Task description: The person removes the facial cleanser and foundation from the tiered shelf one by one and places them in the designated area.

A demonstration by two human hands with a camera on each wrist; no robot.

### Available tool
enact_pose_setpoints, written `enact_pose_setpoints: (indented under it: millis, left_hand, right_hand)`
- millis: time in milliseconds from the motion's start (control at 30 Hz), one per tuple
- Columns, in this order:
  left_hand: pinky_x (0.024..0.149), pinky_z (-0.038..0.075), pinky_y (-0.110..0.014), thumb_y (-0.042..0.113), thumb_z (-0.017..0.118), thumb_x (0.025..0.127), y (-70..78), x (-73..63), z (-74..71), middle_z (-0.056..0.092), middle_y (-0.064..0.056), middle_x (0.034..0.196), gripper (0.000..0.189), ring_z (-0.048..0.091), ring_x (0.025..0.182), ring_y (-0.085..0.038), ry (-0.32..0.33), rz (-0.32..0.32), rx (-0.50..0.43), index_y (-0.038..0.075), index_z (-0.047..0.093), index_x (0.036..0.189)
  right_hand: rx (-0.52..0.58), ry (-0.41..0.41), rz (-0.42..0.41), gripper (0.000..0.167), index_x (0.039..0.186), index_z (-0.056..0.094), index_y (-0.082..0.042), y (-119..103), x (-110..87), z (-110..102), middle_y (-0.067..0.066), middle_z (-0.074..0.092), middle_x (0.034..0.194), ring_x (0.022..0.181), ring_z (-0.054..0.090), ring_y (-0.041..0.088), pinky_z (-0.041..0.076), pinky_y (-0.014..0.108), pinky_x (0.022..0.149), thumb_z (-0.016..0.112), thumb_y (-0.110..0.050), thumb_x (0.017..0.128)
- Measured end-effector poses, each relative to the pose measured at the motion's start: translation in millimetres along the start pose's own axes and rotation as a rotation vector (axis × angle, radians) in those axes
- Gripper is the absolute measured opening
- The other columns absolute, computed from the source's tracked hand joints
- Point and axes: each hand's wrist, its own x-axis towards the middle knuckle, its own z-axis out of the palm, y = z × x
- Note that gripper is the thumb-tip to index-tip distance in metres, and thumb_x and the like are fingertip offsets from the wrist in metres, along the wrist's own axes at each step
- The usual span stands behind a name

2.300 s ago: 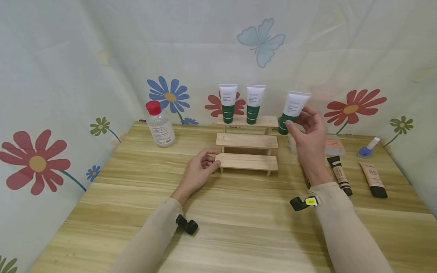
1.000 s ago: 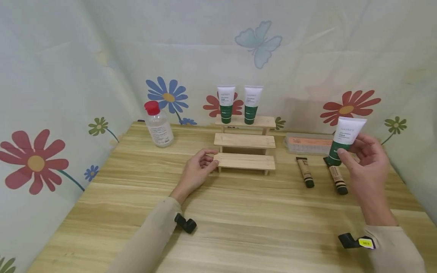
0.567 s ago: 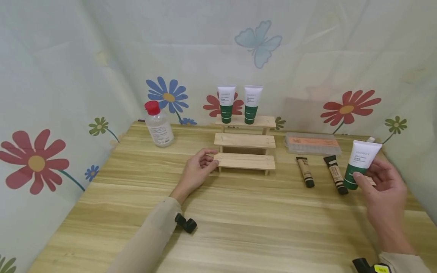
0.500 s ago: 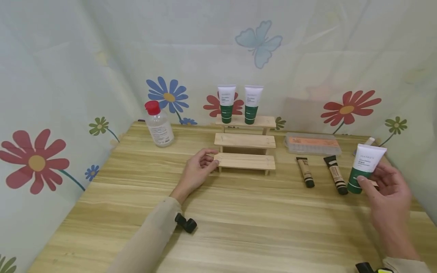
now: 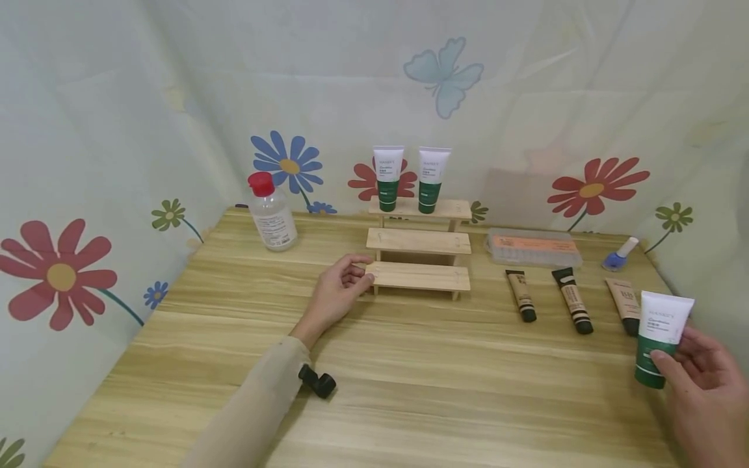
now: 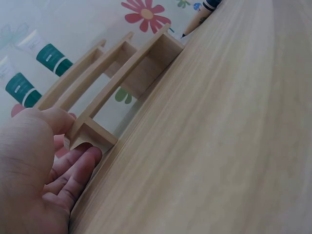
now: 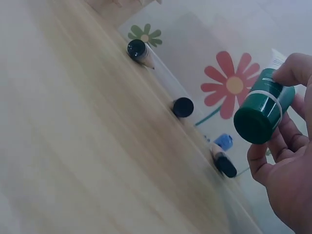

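My right hand point(image 5: 705, 390) pinches a white and green cream tube point(image 5: 661, 335), cap down, at the right side of the table; the right wrist view shows its green cap point(image 7: 256, 124) held above the wood. My left hand point(image 5: 336, 292) grips the left end of the lowest step of a three-tier wooden stand point(image 5: 418, 276); in the left wrist view, thumb and fingers point(image 6: 80, 170) pinch that end. Two matching tubes stand on their caps on the top tier: the left tube point(image 5: 388, 179) and the right tube point(image 5: 433, 181).
Right of the stand lie a slim beige tube point(image 5: 521, 292), a black-and-beige tube point(image 5: 572, 300) and a BB cream tube point(image 5: 623, 302). Behind them are a clear plastic case point(image 5: 534, 248) and blue nail polish point(image 5: 617, 255). A red-capped bottle point(image 5: 275, 218) stands at the left.
My right hand has carried the cream tube away from beside the top tier, rightward and toward the front. The left hand keeps its place on the stand.
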Motion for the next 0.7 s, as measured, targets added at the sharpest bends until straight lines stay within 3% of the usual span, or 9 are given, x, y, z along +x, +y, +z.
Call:
enact_pose_setpoints:
  millis: [67, 300, 367, 467, 600, 700]
  left_hand:
    - [0.080, 0.058, -0.028, 0.028, 0.078, 0.108, 0.1, 0.4, 0.1, 0.077, -0.007, 0.110, 0.032, 0.073, 0.096, -0.023, 0.000, 0.001, 0.004, 0.022, 0.073, 0.139]
    - [0.081, 0.058, -0.028, 0.029, 0.077, 0.108, 0.2, -0.3, -0.2, 0.077, -0.008, 0.111, 0.033, 0.074, 0.097, -0.024, -0.006, -0.004, -0.006, 0.021, 0.072, 0.140]
    - [0.081, 0.058, -0.028, 0.030, 0.077, 0.108, -0.3, 0.1, -0.4, 0.077, -0.008, 0.111, 0.033, 0.074, 0.097, -0.024, -0.004, -0.006, -0.008, 0.022, 0.072, 0.140]
    - [0.081, 0.058, -0.028, 0.031, 0.078, 0.108, -1.0, 0.7, -0.9, 0.077, -0.008, 0.111, 0.033, 0.073, 0.097, -0.024, 0.000, -0.008, -0.010, 0.022, 0.073, 0.139]
    - [0.081, 0.057, -0.026, 0.031, 0.078, 0.108, -1.9, 1.4, -0.3, 0.077, -0.009, 0.111, 0.034, 0.073, 0.097, -0.025, 0.000, -0.004, -0.012, 0.021, 0.073, 0.139]
    - [0.082, 0.057, -0.026, 0.032, 0.078, 0.108, -2.0, 1.6, 0.3, 0.077, -0.010, 0.112, 0.034, 0.073, 0.098, -0.025, -0.003, 0.000, -0.008, 0.020, 0.073, 0.140]
  right_hand:
    - [-0.028, -0.011, 0.023, 0.052, 0.144, 0.066, -0.022, 2.6, -2.5, -6.3, -0.009, 0.062, 0.120, 0.107, 0.057, 0.006, 0.045, 0.002, 0.084, 0.068, 0.010, 0.103]
    - [-0.306, -0.072, -0.041, 0.054, 0.141, 0.064, -0.033, 14.3, -4.1, -24.0, -0.027, 0.060, 0.113, 0.103, 0.054, -0.003, 0.041, 0.000, 0.084, 0.073, 0.005, 0.103]
    - [-0.349, -0.085, -0.028, 0.053, 0.140, 0.062, -0.039, 16.0, -4.2, -26.3, -0.029, 0.057, 0.111, 0.101, 0.053, -0.006, 0.040, -0.001, 0.084, 0.073, -0.001, 0.105]
    - [-0.395, -0.118, -0.020, 0.049, 0.141, 0.061, -0.037, 17.2, -3.8, -28.0, -0.030, 0.056, 0.109, 0.099, 0.054, -0.008, 0.042, -0.001, 0.082, 0.075, -0.006, 0.106]
    - [-0.512, -0.181, -0.044, 0.046, 0.150, 0.062, -0.017, 18.7, -2.3, -29.4, -0.033, 0.054, 0.103, 0.090, 0.054, -0.013, 0.045, 0.002, 0.076, 0.076, -0.012, 0.107]
    - [-0.610, -0.207, -0.047, 0.055, 0.157, 0.055, 0.000, 20.0, -0.8, -29.3, -0.018, 0.062, 0.107, 0.084, 0.051, -0.015, 0.045, 0.004, 0.071, 0.075, -0.016, 0.108]
